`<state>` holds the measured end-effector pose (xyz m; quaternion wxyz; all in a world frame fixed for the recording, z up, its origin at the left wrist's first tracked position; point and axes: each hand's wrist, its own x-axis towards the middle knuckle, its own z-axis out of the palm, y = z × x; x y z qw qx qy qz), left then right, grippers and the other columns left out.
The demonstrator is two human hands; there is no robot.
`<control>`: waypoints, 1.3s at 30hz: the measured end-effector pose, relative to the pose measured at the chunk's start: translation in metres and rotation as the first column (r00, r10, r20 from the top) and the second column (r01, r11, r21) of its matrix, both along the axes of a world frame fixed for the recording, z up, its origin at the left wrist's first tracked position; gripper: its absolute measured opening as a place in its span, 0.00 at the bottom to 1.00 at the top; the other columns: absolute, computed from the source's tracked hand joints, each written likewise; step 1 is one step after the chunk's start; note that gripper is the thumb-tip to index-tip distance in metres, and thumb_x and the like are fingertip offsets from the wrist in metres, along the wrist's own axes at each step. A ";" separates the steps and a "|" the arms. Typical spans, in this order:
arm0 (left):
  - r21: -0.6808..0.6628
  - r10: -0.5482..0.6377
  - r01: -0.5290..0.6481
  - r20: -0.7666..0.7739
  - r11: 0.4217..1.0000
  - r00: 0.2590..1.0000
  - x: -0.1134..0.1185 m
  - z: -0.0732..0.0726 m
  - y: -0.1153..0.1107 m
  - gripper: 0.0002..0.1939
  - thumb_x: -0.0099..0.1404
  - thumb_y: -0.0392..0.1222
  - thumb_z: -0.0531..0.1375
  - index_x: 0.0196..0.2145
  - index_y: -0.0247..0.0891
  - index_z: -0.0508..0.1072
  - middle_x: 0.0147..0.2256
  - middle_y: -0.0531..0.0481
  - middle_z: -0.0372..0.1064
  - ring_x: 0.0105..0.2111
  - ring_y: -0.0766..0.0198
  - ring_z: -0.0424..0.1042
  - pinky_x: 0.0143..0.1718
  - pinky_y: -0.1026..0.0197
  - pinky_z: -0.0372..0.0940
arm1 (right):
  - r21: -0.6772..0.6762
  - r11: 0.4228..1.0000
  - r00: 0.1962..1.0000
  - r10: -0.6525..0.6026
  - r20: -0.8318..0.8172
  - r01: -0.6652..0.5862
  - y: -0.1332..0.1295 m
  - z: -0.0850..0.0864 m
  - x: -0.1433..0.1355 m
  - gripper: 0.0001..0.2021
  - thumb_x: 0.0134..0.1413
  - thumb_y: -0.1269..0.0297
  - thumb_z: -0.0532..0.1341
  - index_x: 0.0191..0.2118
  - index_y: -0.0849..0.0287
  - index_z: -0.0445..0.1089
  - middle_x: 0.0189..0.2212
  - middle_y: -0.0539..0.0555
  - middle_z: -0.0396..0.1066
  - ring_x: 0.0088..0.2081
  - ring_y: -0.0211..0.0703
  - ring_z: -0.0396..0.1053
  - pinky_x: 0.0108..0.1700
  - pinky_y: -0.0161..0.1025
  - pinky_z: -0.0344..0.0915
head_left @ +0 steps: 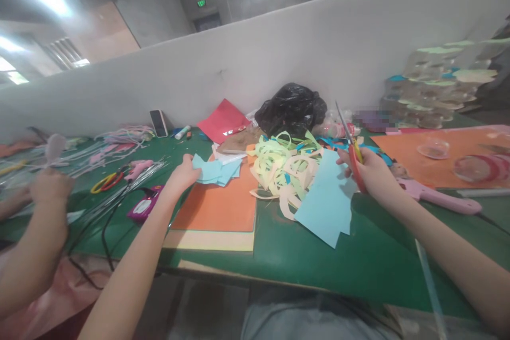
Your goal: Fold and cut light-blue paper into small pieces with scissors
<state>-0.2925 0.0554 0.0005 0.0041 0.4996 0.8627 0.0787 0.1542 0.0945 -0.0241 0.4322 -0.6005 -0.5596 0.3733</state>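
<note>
My left hand [186, 171] pinches the left edge of several small light blue paper pieces [219, 170], which lie over a stack of orange sheets [215, 210]. In my right hand [368, 170] is a pair of scissors [355, 162] with red and yellow handles, its blades pointing up and away. Larger light blue sheets [324, 207] lie below and left of that hand, partly over a heap of pale green and cream paper scraps [285, 170]. My right fingers are near the top of these sheets; whether they touch them is unclear.
A black plastic bag [292, 109] and red paper [223, 119] are at the back. On the right are a pink glue gun [442, 199], orange sheets and stacked clear containers [430, 87]. At left, another person's hands [50, 188] work near scissors, a purple box [145, 204] and cables.
</note>
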 end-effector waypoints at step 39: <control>0.098 0.035 -0.068 0.309 0.993 0.950 0.039 -0.026 0.002 0.32 0.69 0.53 0.48 0.60 0.23 0.55 0.24 0.44 0.73 0.24 0.52 0.75 0.30 0.57 0.67 | -0.034 0.999 0.999 0.041 0.010 -0.041 0.003 -0.010 0.001 0.24 0.42 0.40 0.67 0.33 0.56 0.66 0.19 0.48 0.67 0.18 0.36 0.60 0.17 0.34 0.56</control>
